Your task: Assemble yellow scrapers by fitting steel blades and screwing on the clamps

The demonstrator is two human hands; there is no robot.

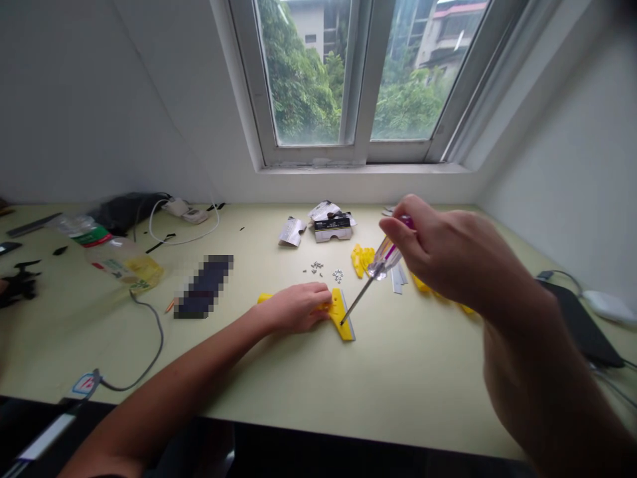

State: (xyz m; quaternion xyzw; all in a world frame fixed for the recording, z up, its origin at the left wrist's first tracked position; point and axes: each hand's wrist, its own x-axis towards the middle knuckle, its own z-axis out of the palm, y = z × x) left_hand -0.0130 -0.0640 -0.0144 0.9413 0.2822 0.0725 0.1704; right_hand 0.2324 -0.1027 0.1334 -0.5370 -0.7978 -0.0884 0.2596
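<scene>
My left hand (301, 307) is closed round the handle of a yellow scraper (341, 307), which lies on the table. A grey blade runs along the scraper head's right edge. My right hand (430, 242) grips the clear and purple handle of a screwdriver (365, 289). Its shaft slants down to the left, and the tip meets the lower part of the scraper head. Loose screws (316, 267) and a cluster of nuts (338, 275) lie beyond my left hand. Behind the screwdriver are yellow plastic parts (357, 260) and flat grey blades (397, 279).
Opened small boxes (332, 227) stand toward the window. At left are a bottle of yellow liquid (119, 257), a pixelated dark object (204, 287) and a grey cable (158, 332). A black flat device (580, 323) with cables lies at right. The table's front edge runs below my forearms.
</scene>
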